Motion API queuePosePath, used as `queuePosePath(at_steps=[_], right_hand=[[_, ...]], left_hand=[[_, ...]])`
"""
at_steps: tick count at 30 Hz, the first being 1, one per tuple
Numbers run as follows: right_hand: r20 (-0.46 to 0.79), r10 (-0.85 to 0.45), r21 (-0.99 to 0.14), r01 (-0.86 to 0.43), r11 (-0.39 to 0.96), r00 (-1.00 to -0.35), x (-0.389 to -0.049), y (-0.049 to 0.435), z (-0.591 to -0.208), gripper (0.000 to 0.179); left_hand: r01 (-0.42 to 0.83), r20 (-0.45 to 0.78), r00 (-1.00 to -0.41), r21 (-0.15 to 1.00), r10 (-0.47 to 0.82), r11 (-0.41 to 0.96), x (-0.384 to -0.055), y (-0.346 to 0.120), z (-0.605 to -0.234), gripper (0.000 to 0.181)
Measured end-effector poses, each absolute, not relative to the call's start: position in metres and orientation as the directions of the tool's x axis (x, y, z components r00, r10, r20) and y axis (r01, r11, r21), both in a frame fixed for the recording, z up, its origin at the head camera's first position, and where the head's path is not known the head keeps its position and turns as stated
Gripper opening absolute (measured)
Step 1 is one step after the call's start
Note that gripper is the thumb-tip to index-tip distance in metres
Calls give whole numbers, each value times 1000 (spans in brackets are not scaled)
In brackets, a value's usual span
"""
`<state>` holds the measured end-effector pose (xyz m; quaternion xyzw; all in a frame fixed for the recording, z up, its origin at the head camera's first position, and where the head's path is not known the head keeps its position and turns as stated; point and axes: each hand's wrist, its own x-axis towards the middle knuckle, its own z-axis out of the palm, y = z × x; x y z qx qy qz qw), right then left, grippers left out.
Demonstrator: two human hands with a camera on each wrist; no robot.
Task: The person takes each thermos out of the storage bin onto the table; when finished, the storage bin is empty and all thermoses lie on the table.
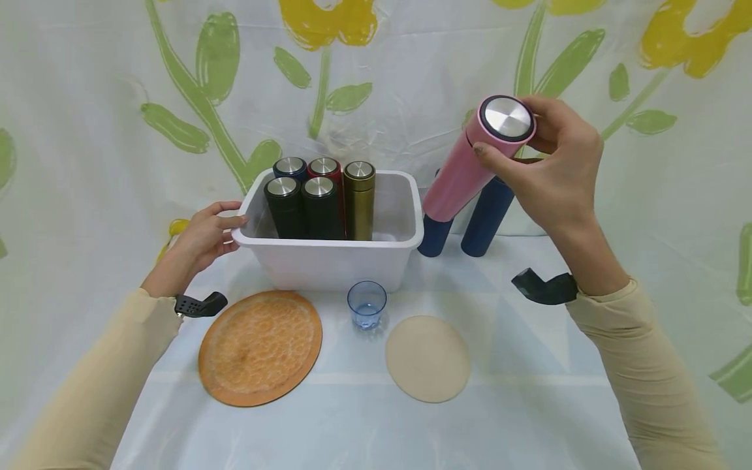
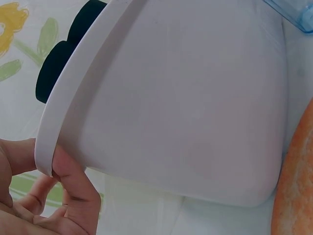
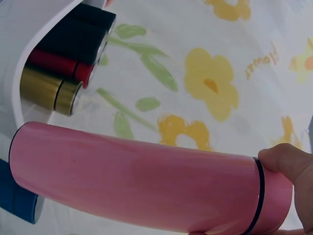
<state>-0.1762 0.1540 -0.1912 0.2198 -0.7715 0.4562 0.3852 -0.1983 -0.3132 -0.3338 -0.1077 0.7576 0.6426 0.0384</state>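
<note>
Pink flask (image 1: 458, 166) in curled right hand (image 1: 565, 156), bin rim (image 1: 329, 244) in left hand (image 1: 205, 240); flowered backdrop (image 1: 437, 72), pale tabletop (image 1: 352, 424).

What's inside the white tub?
The white tub holds a blue bottle, a red bottle, a gold bottle and, nearer you, two dark bottles. The tub's near side covers their bottoms, so anything low behind it can't be seen.

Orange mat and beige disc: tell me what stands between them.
The head view shows a blue glass between the orange mat and the beige disc, slightly farther back.
</note>
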Motion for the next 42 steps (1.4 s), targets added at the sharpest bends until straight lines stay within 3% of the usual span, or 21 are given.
queuePosePath(at_steps=[28, 42], right_hand=[[735, 55, -564, -564, 604, -676, -181, 207, -227, 53], [659, 105, -603, -440, 665, -745, -187, 232, -241, 54]], left_hand=[[-219, -204, -972, 966, -114, 136, -201, -313, -334, 56], [-229, -216, -969, 966, -116, 117, -202, -317, -335, 50]])
